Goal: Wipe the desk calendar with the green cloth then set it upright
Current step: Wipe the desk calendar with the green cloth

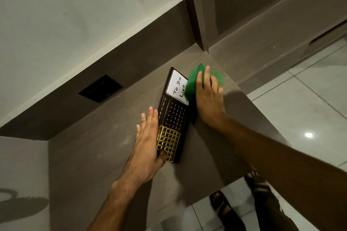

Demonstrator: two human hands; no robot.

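Left hand (148,137), grip flat with fingers straight, braces the calendar (173,116), which lies flat on the tabletop (93,155). Right hand (208,99), grip spread, presses the cloth (190,84) at its far corner. It's braced on one side only, so a hard swipe could skid it. The cloth hides that corner, and the right fingertips blur.

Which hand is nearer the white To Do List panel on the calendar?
Right. The right hand presses the green cloth at the To Do List panel's right edge; the left hand lies along the calendar's left side, down by the gold grid.
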